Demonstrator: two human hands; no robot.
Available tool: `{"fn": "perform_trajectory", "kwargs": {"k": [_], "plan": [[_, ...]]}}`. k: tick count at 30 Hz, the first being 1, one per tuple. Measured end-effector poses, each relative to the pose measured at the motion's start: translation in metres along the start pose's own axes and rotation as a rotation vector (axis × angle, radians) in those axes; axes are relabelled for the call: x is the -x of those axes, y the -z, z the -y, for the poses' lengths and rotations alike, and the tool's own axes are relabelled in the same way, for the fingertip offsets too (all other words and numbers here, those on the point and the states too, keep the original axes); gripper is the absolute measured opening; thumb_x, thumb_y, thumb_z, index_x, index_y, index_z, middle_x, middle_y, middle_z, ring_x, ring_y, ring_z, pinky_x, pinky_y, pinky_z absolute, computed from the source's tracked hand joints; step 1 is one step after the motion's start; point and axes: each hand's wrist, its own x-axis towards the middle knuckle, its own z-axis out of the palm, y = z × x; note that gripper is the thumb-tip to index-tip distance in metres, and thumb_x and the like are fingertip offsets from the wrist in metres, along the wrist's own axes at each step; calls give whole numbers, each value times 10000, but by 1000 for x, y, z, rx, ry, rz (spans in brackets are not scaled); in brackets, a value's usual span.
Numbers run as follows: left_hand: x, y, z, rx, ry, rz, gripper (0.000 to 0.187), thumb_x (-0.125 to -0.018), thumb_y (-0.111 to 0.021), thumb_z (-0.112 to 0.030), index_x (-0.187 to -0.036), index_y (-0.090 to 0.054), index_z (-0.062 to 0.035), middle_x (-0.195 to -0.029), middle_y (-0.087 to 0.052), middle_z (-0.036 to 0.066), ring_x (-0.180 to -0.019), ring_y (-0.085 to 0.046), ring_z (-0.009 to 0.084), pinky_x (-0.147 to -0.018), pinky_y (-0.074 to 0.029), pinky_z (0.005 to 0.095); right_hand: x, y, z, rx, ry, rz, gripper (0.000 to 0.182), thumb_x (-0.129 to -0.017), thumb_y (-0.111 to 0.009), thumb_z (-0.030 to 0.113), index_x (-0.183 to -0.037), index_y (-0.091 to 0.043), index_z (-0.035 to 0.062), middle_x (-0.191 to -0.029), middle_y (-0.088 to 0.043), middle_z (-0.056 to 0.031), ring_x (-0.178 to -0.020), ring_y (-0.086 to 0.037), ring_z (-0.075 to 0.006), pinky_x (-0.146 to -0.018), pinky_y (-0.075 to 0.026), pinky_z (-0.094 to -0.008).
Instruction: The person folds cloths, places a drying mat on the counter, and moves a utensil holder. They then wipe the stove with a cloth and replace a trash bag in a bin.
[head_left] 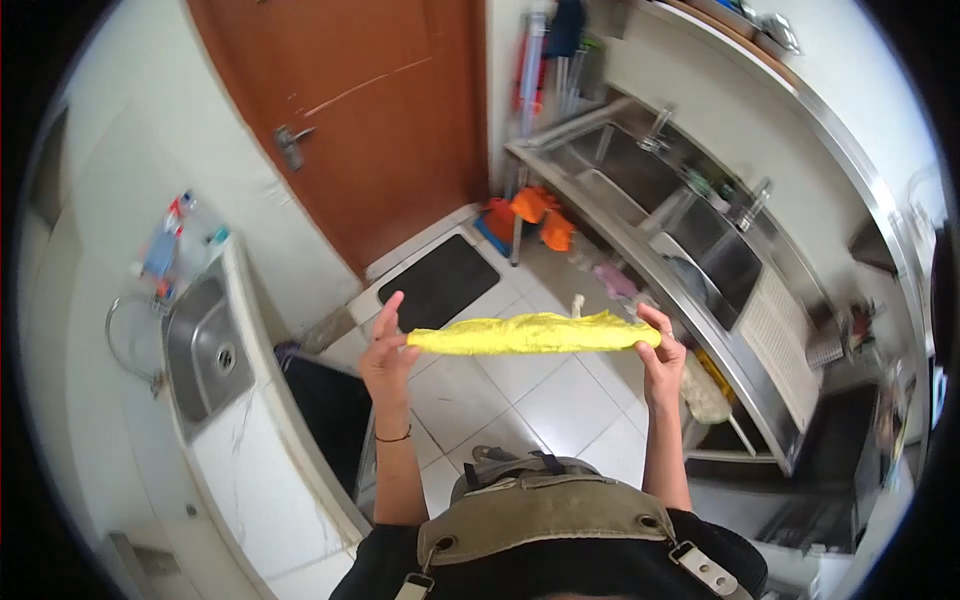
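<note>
Tiled floor (505,375) below, yellow cloth (530,336) held out straight

We pinch one end of the yellow cloth in our left hand (388,355) and the other in our right hand (661,358) — a black mat (440,283) and brown door (370,130) lie beyond.

Black mat (440,283) on tiled floor (448,392)

No words, numbers, brand names or signs could be read. The spray bottle (162,250) by the small sink (208,350) had red and blue on it, but it was too small and blurry to show any letters. The brown door (350,120) had a pale scratch, and that did not make a letter or a number.
</note>
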Motion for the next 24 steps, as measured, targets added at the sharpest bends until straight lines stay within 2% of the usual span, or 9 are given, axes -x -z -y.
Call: {"fn": "perform_trajectory", "kwargs": {"k": [4, 6, 8, 12, 14, 16, 18, 21, 24], "plan": [[0, -60, 10, 415, 0, 302, 215, -813, -642, -201, -890, -595, -5, -1164, -540, 218, -1046, -556, 307, -945, -416, 394, 44, 64, 31, 24, 195, -144, 118, -759, -645, 48, -849, -652, -28, -877, -631, -92, -968, -551, -197, -845, -417, -317], [13, -109, 6, 524, 391, 294, 351, -799, -658, -220, -978, -595, 76, -1028, -607, 185, -947, -594, 220, -878, -451, 336, 80, 102, 42, 12, -71, -389, 126, -766, -659, 69, -831, -643, -38, -828, -622, -55, -798, -566, -129, -726, -434, -251], [34, -160, 15, 476, 591, 560, 447, -820, -604, -88, -1202, -462, 96, -1115, -573, 121, -983, -558, 151, -874, -428, 255, 104, 133, 61, 117, -135, -527, 184, -806, -642, 86, -923, -613, -53, -831, -617, -33, -743, -548, -74, -649, -433, -213], [126, -278, 4, 471, 773, 808, 547, -781, -567, 78, -1291, -371, 69, -1271, -463, 125, -1120, -473, 147, -931, -388, 271, 186, 223, 69, 367, -193, -756, 200, -817, -619, 79, -984, -594, -29, -859, -632, -48, -741, -570, -74, -631, -455, -217], [188, -327, -14, 407, 672, 929, 545, -787, -561, 79, -1298, -377, 46, -1267, -469, 130, -1128, -472, 155, -935, -387, 274, 234, 269, 70, 583, -155, -886, 192, -797, -627, 74, -953, -589, -33, -838, -625, -80, -699, -576, -94, -594, -451, -242], [256, -368, -43, 459, 663, 1020, 529, -801, -553, 76, -1300, -391, 16, -1272, -465, 129, -1126, -479, 163, -922, -398, 272, 265, 295, 91, 803, -97, -968, 162, -783, -616, 63, -890, -568, -49, -801, -577, -137, -667, -583, -221, -575, -441, -286], [348, -413, -99, 392, 864, 1281, 465, -817, -533, 73, -1264, -419, 11, -1249, -471, 135, -1132, -478, 169, -910, -406, 272, 310, 318, 134, 1050, -109, -921, 165, -793, -601, 70, -905, -552, -41, -854, -569, -148, -696, -591, -254, -574, -477, -295], [437, -445, -135, 561, 736, 1524, 452, -825, -496, 72, -1255, -369, 9, -1242, -435, 102, -1171, -433, 184, -929, -397, 280, 352, 337, 154, 904, -134, -942, 205, -820, -568, 96, -977, -515, -25, -956, -548, -171, -743, -597, -294, -505, -527, -333], [516, -466, -169, 680, 611, 1550, 408, -843, -509, 37, -1224, -366, 8, -1194, -478, 154, -1101, -492, 193, -888, -416, 281, 403, 355, 170, 1088, -255, -1039, 280, -861, -513, 127, -1093, -451, -17, -1000, -543, -206, -833, -592, -353, -715, -511, -400]]}}
